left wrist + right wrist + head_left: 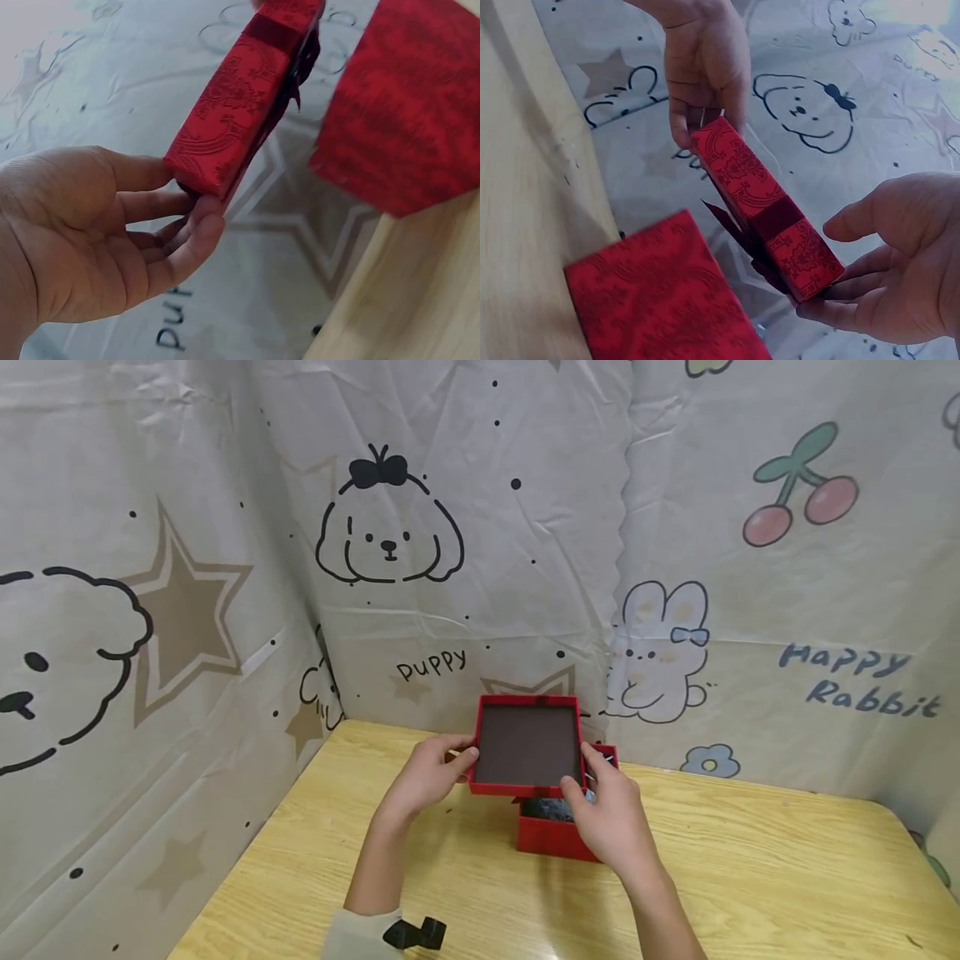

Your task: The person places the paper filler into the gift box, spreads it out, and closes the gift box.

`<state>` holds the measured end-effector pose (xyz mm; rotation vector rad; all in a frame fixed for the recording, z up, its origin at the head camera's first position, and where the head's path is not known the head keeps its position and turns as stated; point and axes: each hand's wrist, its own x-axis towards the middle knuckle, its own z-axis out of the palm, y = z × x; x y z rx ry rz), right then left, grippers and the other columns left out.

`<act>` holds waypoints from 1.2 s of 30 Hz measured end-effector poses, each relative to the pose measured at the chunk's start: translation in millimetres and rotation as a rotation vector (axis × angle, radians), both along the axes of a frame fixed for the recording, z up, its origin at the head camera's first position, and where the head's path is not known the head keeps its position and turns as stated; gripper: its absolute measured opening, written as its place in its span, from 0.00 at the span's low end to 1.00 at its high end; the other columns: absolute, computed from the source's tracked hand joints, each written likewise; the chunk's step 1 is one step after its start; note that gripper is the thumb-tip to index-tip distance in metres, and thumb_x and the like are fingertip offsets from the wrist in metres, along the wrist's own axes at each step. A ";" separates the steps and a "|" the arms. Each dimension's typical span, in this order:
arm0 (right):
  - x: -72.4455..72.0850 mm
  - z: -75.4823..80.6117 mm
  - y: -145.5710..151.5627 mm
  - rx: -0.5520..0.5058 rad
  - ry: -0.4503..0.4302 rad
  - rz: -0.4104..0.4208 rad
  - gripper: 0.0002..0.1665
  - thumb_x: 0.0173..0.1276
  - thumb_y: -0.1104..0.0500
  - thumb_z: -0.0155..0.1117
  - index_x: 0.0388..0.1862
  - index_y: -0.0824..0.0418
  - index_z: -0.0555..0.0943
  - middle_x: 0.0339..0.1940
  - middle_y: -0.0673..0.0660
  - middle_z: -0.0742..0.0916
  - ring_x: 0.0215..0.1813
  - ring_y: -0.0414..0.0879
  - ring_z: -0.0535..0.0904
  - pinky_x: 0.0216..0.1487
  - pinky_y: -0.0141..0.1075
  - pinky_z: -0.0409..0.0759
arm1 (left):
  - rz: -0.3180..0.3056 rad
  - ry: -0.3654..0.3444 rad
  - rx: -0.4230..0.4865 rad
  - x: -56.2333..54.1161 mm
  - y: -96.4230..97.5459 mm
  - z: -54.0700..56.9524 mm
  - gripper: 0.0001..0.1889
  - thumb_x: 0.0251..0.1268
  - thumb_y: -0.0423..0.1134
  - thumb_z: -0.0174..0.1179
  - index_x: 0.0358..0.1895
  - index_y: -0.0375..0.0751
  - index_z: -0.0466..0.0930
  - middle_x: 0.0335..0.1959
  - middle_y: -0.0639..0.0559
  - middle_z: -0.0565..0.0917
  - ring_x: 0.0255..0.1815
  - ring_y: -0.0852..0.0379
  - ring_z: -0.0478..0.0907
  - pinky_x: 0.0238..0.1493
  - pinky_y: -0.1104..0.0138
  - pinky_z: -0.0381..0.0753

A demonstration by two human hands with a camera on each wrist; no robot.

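Observation:
Both hands hold up a square red box lid (528,745), its dark inner face turned toward the head camera. At the lid's left edge, my left hand (426,774) pinches a corner between thumb and fingers. The right hand (613,817) grips the opposite side, thumb along the near edge, fingers behind. Patterned red cloth covers the lid, and the right wrist view shows a dark red ribbon band (774,216) across its side with a bow underneath. Below and behind the lid stands the open red box (553,837), holding dark shredded filling (551,808); the lid and right hand partly hide it.
A pale wood-grain table (750,868) carries the box. Behind it and on the left hangs a light sheet (525,568) printed with cartoon animals, stars and cherries. A black strap mount (415,933) sits on the left wrist over a light sleeve (360,935).

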<state>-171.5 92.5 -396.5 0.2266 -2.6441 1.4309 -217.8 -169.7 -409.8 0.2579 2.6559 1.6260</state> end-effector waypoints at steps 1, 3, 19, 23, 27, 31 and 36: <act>0.4 0.6 4.6 0.003 -0.001 -0.010 0.38 0.79 0.61 0.64 0.81 0.72 0.63 0.75 0.73 0.75 0.68 0.68 0.79 0.64 0.56 0.80 | -0.004 0.012 -0.009 -0.3 4.9 -0.5 0.21 0.81 0.38 0.60 0.69 0.32 0.79 0.61 0.40 0.84 0.46 0.52 0.88 0.48 0.58 0.88; 1.2 2.2 13.0 0.015 -0.004 -0.032 0.37 0.79 0.60 0.63 0.81 0.72 0.64 0.73 0.74 0.77 0.66 0.68 0.81 0.63 0.56 0.81 | -0.007 0.045 -0.029 -0.7 14.3 -2.3 0.20 0.81 0.39 0.60 0.69 0.33 0.80 0.61 0.40 0.84 0.45 0.54 0.87 0.46 0.60 0.87; -0.4 6.0 59.4 -0.024 -0.059 -0.101 0.35 0.81 0.61 0.59 0.80 0.74 0.64 0.69 0.71 0.79 0.68 0.65 0.79 0.66 0.54 0.80 | -0.080 0.241 -0.100 5.2 54.2 -5.5 0.19 0.80 0.36 0.60 0.67 0.31 0.81 0.58 0.40 0.85 0.47 0.47 0.87 0.49 0.58 0.88; -2.3 2.7 60.3 -0.050 -0.046 -0.099 0.37 0.82 0.61 0.58 0.82 0.74 0.61 0.67 0.70 0.76 0.69 0.65 0.78 0.67 0.55 0.79 | -0.085 0.267 -0.094 8.1 55.8 -2.7 0.21 0.77 0.33 0.62 0.69 0.32 0.80 0.58 0.40 0.85 0.51 0.47 0.87 0.52 0.58 0.88; -0.6 3.1 60.3 -0.074 -0.027 -0.103 0.35 0.82 0.60 0.58 0.82 0.71 0.62 0.66 0.68 0.75 0.69 0.65 0.77 0.67 0.56 0.79 | -0.072 0.274 -0.082 12.9 54.6 4.1 0.22 0.74 0.31 0.66 0.69 0.35 0.81 0.53 0.44 0.85 0.49 0.50 0.88 0.51 0.62 0.88; 2.0 6.6 61.4 -0.084 -0.010 -0.108 0.35 0.83 0.58 0.59 0.82 0.68 0.64 0.66 0.66 0.76 0.69 0.64 0.77 0.66 0.56 0.80 | -0.072 0.226 -0.042 17.2 52.6 11.8 0.19 0.73 0.33 0.68 0.65 0.37 0.83 0.51 0.48 0.85 0.42 0.57 0.90 0.44 0.65 0.88; 2.9 8.5 63.8 -0.098 0.023 -0.116 0.33 0.84 0.53 0.59 0.81 0.62 0.69 0.66 0.62 0.79 0.65 0.59 0.78 0.63 0.43 0.83 | -0.075 0.157 0.029 21.2 50.5 17.3 0.18 0.79 0.40 0.63 0.66 0.40 0.79 0.49 0.49 0.85 0.35 0.59 0.89 0.36 0.65 0.84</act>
